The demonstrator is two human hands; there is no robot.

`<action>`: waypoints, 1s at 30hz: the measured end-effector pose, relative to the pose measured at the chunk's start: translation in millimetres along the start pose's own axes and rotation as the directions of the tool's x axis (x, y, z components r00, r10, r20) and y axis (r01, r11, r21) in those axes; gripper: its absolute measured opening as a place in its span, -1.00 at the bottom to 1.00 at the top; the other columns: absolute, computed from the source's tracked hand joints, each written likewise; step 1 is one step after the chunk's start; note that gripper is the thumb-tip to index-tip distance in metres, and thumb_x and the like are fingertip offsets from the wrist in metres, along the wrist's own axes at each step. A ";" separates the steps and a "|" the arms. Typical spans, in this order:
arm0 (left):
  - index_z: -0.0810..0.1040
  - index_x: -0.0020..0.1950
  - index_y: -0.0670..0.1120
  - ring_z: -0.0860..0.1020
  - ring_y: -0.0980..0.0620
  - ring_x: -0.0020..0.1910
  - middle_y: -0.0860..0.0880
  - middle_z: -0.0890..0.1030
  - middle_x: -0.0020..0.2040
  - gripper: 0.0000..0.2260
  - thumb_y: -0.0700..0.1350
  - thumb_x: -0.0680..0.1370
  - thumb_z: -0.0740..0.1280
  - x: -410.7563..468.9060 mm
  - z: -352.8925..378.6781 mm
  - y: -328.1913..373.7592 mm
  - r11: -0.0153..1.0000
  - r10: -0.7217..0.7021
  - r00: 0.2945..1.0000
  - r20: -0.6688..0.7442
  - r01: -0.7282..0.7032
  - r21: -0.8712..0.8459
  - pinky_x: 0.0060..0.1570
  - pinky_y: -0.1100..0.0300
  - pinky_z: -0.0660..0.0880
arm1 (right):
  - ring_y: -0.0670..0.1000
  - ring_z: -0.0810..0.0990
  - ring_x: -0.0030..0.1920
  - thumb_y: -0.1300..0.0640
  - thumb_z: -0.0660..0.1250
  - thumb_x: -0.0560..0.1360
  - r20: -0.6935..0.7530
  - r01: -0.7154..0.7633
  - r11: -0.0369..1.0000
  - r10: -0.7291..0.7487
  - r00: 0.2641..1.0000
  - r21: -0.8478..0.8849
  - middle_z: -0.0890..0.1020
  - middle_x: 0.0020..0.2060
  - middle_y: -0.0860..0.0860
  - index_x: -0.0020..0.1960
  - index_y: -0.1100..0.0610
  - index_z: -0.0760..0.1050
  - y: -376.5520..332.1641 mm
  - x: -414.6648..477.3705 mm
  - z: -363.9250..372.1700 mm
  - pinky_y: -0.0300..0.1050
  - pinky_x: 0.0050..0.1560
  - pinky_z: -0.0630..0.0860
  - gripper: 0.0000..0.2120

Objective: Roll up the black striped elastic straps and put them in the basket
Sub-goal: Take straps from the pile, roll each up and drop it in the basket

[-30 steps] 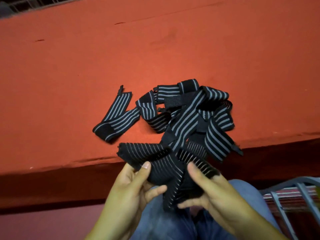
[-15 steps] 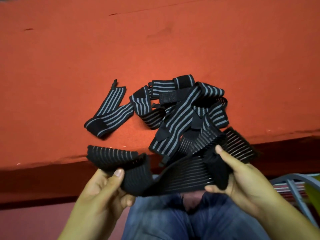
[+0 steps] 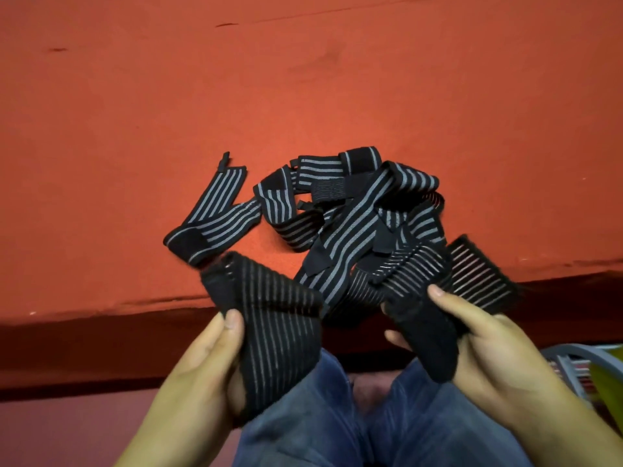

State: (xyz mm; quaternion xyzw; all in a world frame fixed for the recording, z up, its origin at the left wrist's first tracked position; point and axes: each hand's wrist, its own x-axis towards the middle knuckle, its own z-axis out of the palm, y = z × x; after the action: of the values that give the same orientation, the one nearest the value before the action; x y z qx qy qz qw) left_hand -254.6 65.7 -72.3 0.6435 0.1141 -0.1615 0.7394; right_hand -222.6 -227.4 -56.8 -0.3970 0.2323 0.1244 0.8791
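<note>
A wide black elastic strap with thin grey stripes (image 3: 276,318) is stretched between my two hands above my lap. My left hand (image 3: 205,362) pinches its left part, thumb on top. My right hand (image 3: 485,352) grips the plain black end of it, thumb pressed on the fabric, and a striped flap sticks out to the right. A tangled heap of black straps with grey stripes (image 3: 350,210) lies on the red surface (image 3: 303,96) just beyond my hands. One strap (image 3: 212,217) lies bent at the heap's left. The grey basket (image 3: 573,358) shows at the lower right edge.
The red surface's front edge runs just behind my hands, with a dark drop below it. My legs in blue jeans (image 3: 354,419) are under the strap. Something yellow-green (image 3: 606,382) sits in the basket.
My hands have turned the held strap: its left part now hangs folded down from my left hand, and the black end lies along my right palm. The heap has not moved.
</note>
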 end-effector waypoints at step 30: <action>0.74 0.15 0.08 0.70 -0.06 0.12 -0.10 0.75 0.11 -0.72 -0.02 0.45 0.43 -20.1 57.7 54.3 0.974 0.226 0.973 -0.040 -0.225 0.043 0.01 0.17 0.65 | 0.21 0.65 0.33 0.42 0.52 0.45 0.410 -0.151 0.972 0.214 0.887 -0.180 0.68 0.29 0.21 0.26 0.13 0.68 26.0 -23.0 41.6 0.14 0.34 0.57 -0.58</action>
State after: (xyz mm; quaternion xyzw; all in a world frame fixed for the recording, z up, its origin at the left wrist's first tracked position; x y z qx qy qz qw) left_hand -254.4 17.0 -6.7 0.6698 0.0539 -0.0641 0.7378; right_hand -240.0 -179.8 -37.8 -0.3986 0.0612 0.3069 0.8620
